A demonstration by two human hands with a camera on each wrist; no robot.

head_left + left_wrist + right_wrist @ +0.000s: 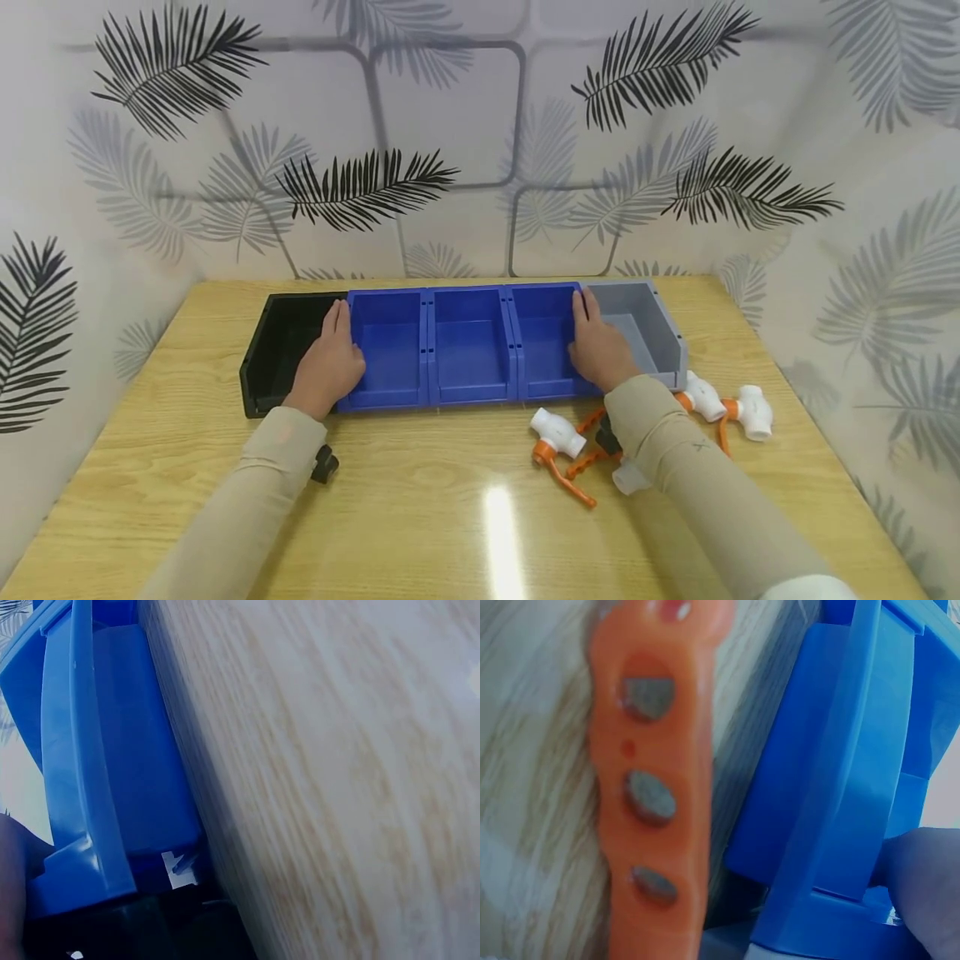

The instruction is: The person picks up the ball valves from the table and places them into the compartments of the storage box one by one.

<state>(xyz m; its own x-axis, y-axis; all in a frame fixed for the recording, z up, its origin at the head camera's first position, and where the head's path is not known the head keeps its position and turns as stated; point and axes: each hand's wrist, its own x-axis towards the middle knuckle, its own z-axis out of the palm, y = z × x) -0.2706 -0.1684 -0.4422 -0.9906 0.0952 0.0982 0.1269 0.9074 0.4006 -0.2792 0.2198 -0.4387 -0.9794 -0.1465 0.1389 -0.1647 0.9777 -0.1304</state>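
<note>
My left hand (328,371) grips the adjoining walls between the black bin (255,367) and the left blue bin (386,398), with its thumb on the blue side. My right hand (600,346) holds the walls where the right blue bin (551,389) meets the grey bin (671,333), its thumb inside the blue one. Between them stands the middle blue bin (472,392). All the bins form one row. In the right wrist view, the thumb (930,881) reaches over the blue bin's wall (832,795); the left wrist view shows the other blue bin (139,757) close up.
White valves with orange handles lie in front of the row, one valve (558,433) left of my right sleeve, another valve (753,412) to its right. A black piece (324,464) sits beside my left sleeve. A patterned cloth (465,125) hangs behind the wooden table (420,517).
</note>
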